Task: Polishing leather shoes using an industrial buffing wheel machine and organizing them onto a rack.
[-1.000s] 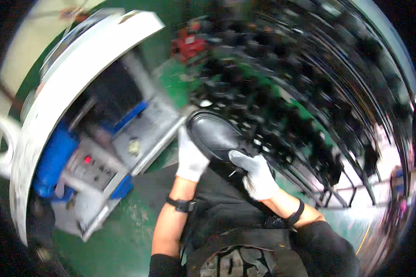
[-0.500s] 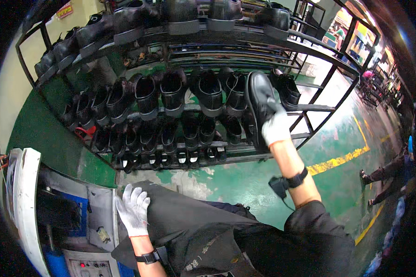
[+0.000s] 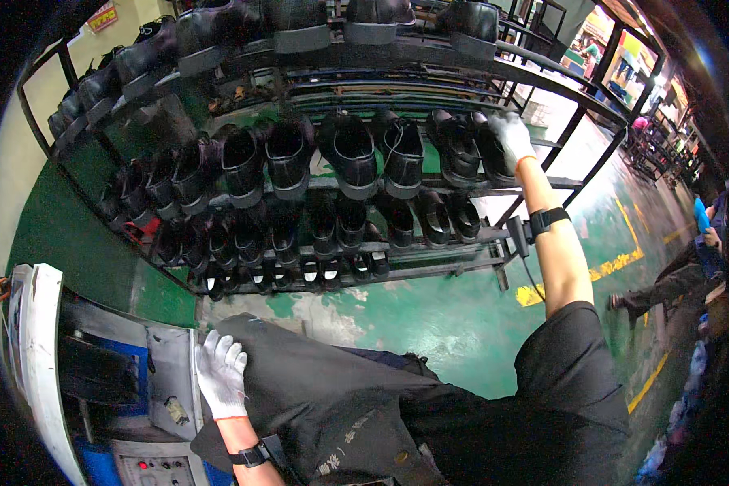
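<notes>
Rack: black metal, in tiers, its bare bars (image 3: 560, 184) showing at the right; it spans the upper half of the view; black shoes stand on it in rows, most with heels toward the wearer
Floor (image 3: 429, 324): green, worn pale in patches; yellow lines run along the right side
Machine (image 3: 170, 368): grey and white with blue parts, at lower left
Left hand (image 3: 221, 374): white knit glove, low beside the machine's edge; fingers loosely bent, released, holding nothing; nearly the same place and pose as half a second ago
Next shoe (image 3: 457, 154): black, upright on the middle shelf, just left of the end shoe; half a second ago a raised shoe filled this spot, toe up in the right glove; this is probably that shoe, now set down
End shoe (image 3: 492, 158): black, upright at the right end of the middle shelf, partly covered by a glove; likely light, with a stiff sole and a smooth upper that might slip under knit fabric; the heel and collar look the surest hold
Right hand (image 3: 512, 139): white glove, arm stretched out, over the end shoe's right side; blurred, so I cannot tell whether the fingers grasp it or only touch; the raised shoe is gone from this hand
</notes>
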`<state>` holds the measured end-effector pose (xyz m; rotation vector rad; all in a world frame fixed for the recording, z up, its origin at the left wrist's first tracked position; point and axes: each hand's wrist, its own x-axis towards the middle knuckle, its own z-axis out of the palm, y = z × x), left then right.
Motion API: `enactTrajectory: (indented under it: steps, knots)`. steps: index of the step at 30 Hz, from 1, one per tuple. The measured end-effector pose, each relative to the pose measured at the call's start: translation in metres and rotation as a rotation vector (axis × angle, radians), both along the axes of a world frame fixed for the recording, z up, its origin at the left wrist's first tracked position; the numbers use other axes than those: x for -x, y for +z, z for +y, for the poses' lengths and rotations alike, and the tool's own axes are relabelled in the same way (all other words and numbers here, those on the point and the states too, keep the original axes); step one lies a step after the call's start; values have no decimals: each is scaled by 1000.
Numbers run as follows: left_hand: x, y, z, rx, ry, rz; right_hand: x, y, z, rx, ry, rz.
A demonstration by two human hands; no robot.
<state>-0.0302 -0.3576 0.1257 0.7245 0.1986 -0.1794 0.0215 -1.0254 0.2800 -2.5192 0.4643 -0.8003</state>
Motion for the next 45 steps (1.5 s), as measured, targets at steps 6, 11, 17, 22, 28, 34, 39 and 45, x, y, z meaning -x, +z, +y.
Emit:
enactTrajectory:
  steps: [6, 11, 17, 22, 28, 34, 39, 45]
  knots:
    - [4, -1, 4, 50, -31, 3, 39, -25, 35, 507, -282, 692]
    - [11, -18, 16, 115, -23, -3, 88, -119, 90, -228, -218, 447]
    - [15, -25, 39, 208, -77, -14, 92, -127, 273, -1719, 86, 370]
    - [8, -28, 41, 261, -78, -51, 59, -94, 425, -1001, 696, 760]
    - [0, -16, 71, 160, 312, -77, 33, -53, 585, -14, 1278, 1008]
    - [19, -69, 155, 376, 553, -153, 15, -146, 700, -1438, 1025, 1108]
    - [13, -77, 198, 370, 680, -80, -11, -215, 759, -471, 1208, 508]
    - [-10, -86, 251, 487, 593, -220, -40, -205, 824, -325, 1464, 29]
